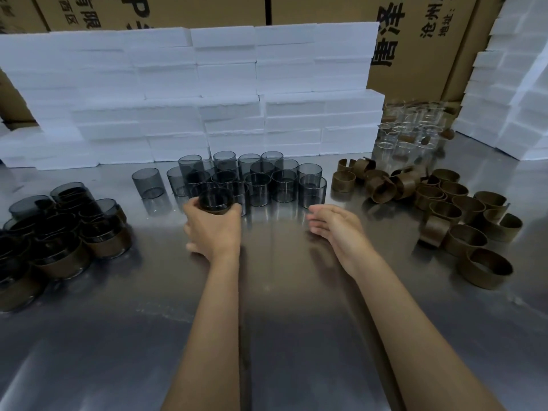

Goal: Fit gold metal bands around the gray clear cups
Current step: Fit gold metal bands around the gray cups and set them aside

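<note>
Your left hand [212, 225] has its grip curled round one smoky gray clear plastic cup [215, 201] at the front of the unbanded cluster [255, 179], centre frame, likely lifting it clear for banding. Your right hand [333, 225] is released, fingers relaxed, holding nothing above the steel bench [281, 292], probably bound for a band. The open gold metal bands [462, 218] lie heaped at right. Finished banded cups [59, 238] crowd the left edge. All visible cups look empty.
</note>
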Demonstrator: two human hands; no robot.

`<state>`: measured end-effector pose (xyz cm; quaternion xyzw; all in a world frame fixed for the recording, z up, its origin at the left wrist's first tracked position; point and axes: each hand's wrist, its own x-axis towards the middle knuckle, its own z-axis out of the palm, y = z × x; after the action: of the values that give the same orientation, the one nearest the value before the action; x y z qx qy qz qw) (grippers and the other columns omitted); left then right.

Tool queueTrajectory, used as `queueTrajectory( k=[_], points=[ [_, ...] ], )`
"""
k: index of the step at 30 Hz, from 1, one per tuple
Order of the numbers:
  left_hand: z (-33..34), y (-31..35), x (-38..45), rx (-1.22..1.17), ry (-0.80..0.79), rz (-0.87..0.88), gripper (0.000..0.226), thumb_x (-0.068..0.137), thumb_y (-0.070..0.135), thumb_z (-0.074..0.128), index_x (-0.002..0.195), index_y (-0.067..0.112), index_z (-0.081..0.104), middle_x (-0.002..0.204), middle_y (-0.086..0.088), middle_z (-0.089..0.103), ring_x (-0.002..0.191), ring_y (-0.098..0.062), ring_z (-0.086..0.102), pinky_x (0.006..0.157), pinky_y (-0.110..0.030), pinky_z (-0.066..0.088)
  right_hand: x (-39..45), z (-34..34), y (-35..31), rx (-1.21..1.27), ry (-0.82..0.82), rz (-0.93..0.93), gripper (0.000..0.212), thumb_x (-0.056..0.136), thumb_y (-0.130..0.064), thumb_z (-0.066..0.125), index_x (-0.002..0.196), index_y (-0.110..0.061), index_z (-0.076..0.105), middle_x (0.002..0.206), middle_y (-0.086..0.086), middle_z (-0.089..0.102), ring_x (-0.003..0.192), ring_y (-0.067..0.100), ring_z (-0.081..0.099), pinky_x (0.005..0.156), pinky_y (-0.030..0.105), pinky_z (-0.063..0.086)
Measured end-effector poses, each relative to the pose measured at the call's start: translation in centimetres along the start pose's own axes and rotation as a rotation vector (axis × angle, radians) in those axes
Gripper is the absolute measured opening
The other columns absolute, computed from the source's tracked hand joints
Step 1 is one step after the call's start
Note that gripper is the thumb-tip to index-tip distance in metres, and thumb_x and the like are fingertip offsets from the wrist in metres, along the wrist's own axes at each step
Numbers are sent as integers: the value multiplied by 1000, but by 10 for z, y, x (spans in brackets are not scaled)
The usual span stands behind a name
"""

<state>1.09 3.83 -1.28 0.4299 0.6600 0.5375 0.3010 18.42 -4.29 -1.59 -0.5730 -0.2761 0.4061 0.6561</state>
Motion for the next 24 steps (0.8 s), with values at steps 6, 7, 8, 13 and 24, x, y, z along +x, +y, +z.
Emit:
queueTrajectory(
  k=[6, 7, 8, 13, 24],
  points=[
    [-20, -10, 21, 150, 157, -89, 63, 80, 27, 79, 134, 14, 50, 142, -10, 56, 138, -30, 38, 109, -45, 25, 1, -1, 0, 0, 3, 15, 18, 99, 3, 53, 98, -3, 70, 96, 14, 69, 82, 16, 63, 71, 16, 57],
    [-23, -10, 24, 201, 170, -97, 63, 81, 29, 79, 135, 13, 51, 146, -11, 52, 139, -32, 36, 110, -46, 25, 1, -1, 0, 5, 4, 17, 19, 99, 4, 52, 96, -4, 70, 95, 13, 69, 81, 15, 63, 69, 15, 57],
    [-26, -10, 25, 252, 184, -96, 65, 80, 31, 79, 136, 11, 51, 150, -13, 46, 140, -34, 33, 110, -47, 26, 1, -1, 0, 8, 2, 18, 20, 98, 4, 52, 94, -4, 70, 95, 13, 69, 80, 15, 64, 67, 15, 57],
    [-26, -3, 13, 219, 292, 260, 71, 81, 17, 76, 144, 12, 44, 140, -16, 44, 126, -33, 43, 103, -41, 36, 0, -1, -1, 23, 4, 19, 22, 98, 5, 52, 90, -5, 70, 90, 11, 69, 77, 15, 64, 65, 15, 57],
    [-19, -14, 21, -68, 121, 6, 29, 97, 14, 55, 122, 13, 69, 120, -6, 71, 113, -27, 63, 89, -30, 44, -2, 1, -4, 34, 7, 31, 22, 97, 7, 51, 91, -2, 70, 89, 13, 68, 76, 15, 63, 66, 15, 57]
  ],
)
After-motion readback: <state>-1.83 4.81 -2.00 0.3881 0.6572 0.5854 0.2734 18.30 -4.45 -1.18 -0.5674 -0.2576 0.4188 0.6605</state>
